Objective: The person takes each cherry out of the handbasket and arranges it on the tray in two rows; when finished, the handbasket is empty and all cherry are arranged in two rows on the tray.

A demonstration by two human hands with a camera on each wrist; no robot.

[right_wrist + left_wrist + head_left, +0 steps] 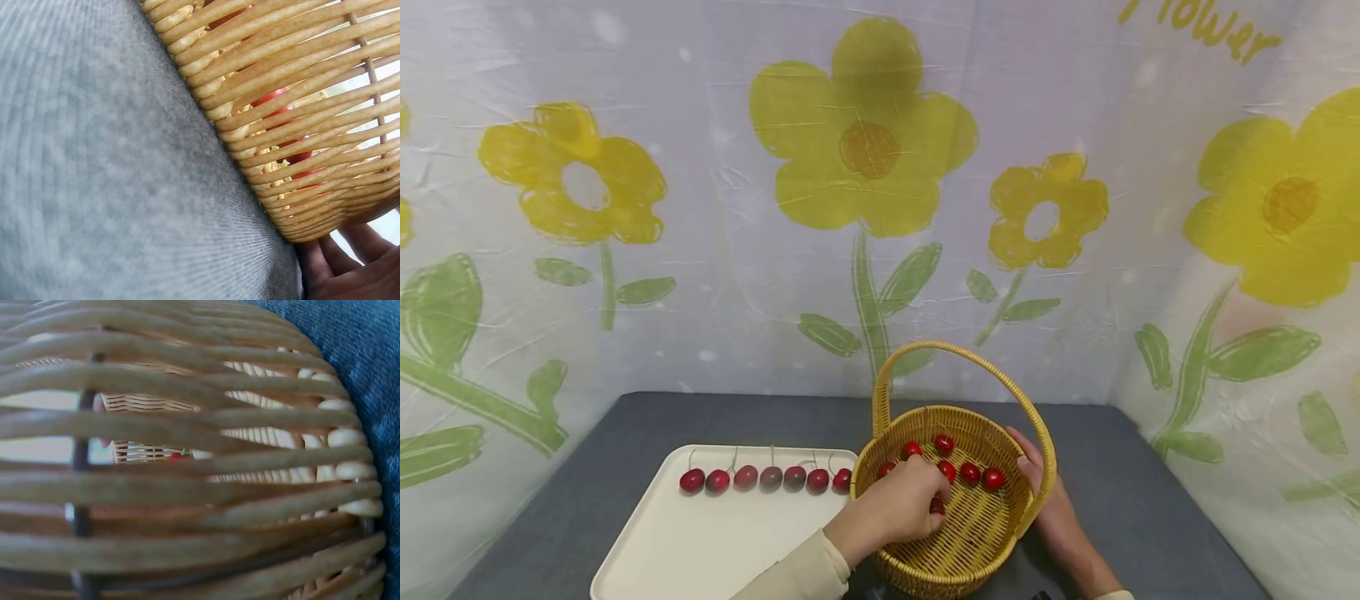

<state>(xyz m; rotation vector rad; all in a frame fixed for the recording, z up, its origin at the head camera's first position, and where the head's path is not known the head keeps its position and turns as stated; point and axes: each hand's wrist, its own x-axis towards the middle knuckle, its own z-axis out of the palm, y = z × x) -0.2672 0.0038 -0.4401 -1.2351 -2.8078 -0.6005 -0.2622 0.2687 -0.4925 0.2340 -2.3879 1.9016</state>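
A yellow woven basket (951, 575) with a tall hooped handle stands slightly right of the middle, with several red cherries (970, 474) inside. My left hand (904, 500) reaches over its left rim, fingers bent down. Between that thumb and forefinger shows a dark red cherry (937, 506), which they seem to pinch. On the basket's right side, my right hand (1051, 500) grips the rim and outer wall behind the handle. The basket's weave (156, 487) fills most of the left wrist view. In the right wrist view, fingers (365, 247) lie against the outer wall.
Left of the basket, a white tray (700, 550) lies on the grey tabletop (1120, 475). Several stemmed cherries (745, 477) form a row along its far edge, the rightmost close to the basket. A flower-printed curtain (722, 333) hangs behind the table and at both sides.
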